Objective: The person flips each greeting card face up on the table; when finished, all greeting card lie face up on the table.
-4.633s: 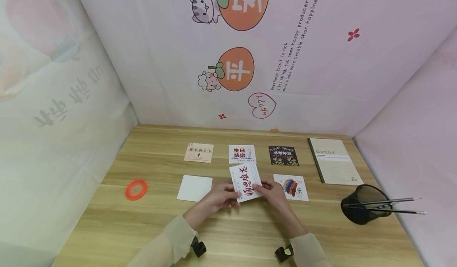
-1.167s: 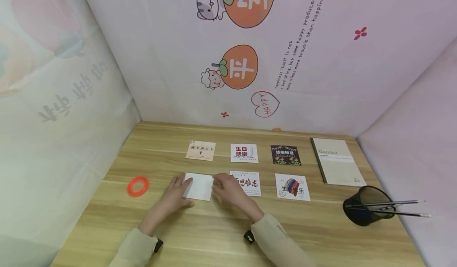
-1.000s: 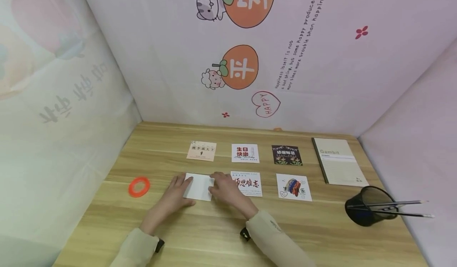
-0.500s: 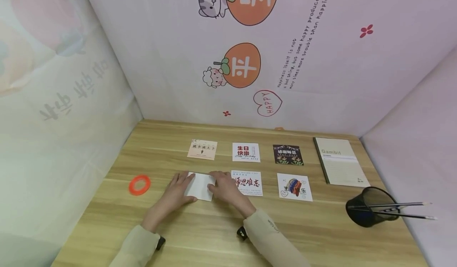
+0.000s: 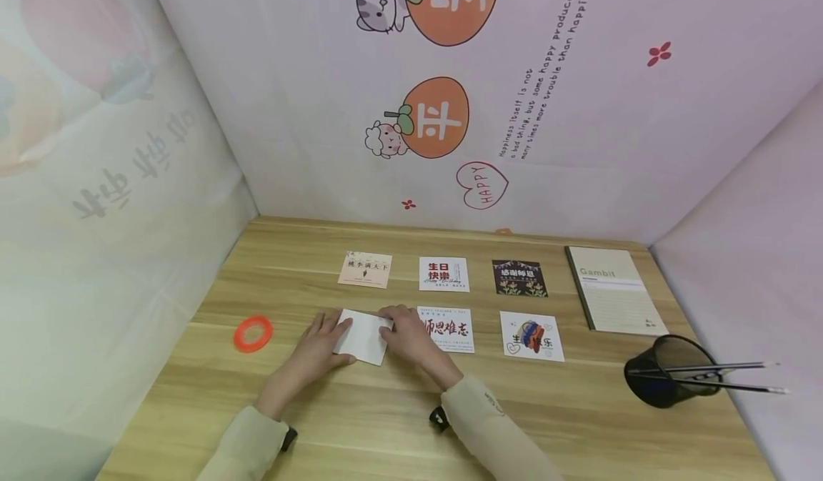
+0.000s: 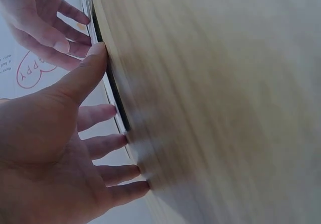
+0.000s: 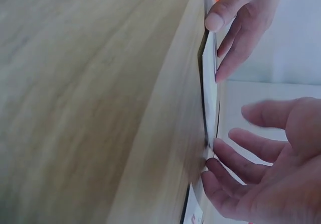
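A blank white card (image 5: 363, 336) lies at the left of the front row in the head view, between the two hands. My left hand (image 5: 316, 345) rests at its left side, fingers spread and fairly straight, with the thumb (image 6: 95, 53) at the card's near edge in the left wrist view. My right hand (image 5: 409, 336) touches the card's right side near the far corner with its fingertips. In the right wrist view, the right thumb (image 7: 266, 113) stands away from the card, the other fingers loosely bent. One card side sits slightly raised over a dark gap.
Right of it lie a red-lettered card (image 5: 450, 334) and a burger-picture card (image 5: 532, 336). Behind are a beige card (image 5: 365, 281), a birthday card (image 5: 444, 284) and a dark card (image 5: 519, 288). An orange ring (image 5: 239, 334), notebook (image 5: 617, 306) and pencil cup (image 5: 649, 388) flank them.
The red-lettered card, earlier held in both hands, now lies in the front row. Both hands have moved left to the blank card, which has turned slightly over the last half second.
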`<state>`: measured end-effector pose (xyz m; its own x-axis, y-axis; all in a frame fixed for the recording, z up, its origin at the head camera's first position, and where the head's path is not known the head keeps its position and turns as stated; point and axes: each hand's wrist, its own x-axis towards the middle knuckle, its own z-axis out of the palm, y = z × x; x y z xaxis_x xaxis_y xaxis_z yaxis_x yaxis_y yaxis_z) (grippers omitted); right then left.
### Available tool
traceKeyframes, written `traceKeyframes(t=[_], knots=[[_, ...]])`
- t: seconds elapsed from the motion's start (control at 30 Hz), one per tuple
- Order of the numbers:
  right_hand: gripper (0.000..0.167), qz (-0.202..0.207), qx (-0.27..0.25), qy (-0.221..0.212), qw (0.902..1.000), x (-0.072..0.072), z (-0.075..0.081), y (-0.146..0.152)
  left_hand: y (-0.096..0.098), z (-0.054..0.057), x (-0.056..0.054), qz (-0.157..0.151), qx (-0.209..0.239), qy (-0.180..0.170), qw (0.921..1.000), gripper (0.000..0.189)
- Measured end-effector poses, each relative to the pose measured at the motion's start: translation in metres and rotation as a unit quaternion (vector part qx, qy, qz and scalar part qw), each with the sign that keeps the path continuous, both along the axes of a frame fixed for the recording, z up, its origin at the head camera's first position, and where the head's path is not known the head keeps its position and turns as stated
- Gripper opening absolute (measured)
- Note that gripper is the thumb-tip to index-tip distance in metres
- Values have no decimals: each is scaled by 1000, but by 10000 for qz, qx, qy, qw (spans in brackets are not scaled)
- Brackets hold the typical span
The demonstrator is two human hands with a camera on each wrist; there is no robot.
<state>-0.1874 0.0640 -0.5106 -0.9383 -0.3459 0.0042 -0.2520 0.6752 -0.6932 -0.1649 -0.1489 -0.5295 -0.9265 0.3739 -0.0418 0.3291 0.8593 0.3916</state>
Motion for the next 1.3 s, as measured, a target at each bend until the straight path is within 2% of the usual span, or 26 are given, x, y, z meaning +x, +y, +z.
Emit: traceKeyframes(t=[0.13,0.23,0.4,0.57,0.77,0.9,1.07,1.2,1.3], knots=[[31,47,-141,136,9998,-2,0,2,-1,1,0,-115,-28,74,9999,73],[36,121,-193,16,9997,-2,0,6,-4,0,0,-225,16,128,9997,73],[42,368,-239,-37,9990,0,-1,14,-11,-2,1,-394,322,346,9981,68],[39,510,-339,104,9981,3,-1,21,-15,0,2,-180,739,374,9964,61],[27,400,-530,23,9978,7,-1,21,-15,7,1,204,1125,275,9931,49],[20,343,-670,419,9963,8,-4,21,-13,11,1,271,1286,331,9908,44],[18,285,-633,1012,9924,9,-7,22,-12,12,2,212,1327,530,9895,39],[18,211,-590,1245,9902,10,-8,22,-12,12,2,199,1230,971,9875,25],[16,180,-626,1416,9878,11,-7,23,-11,14,3,311,1199,1323,9834,19]])
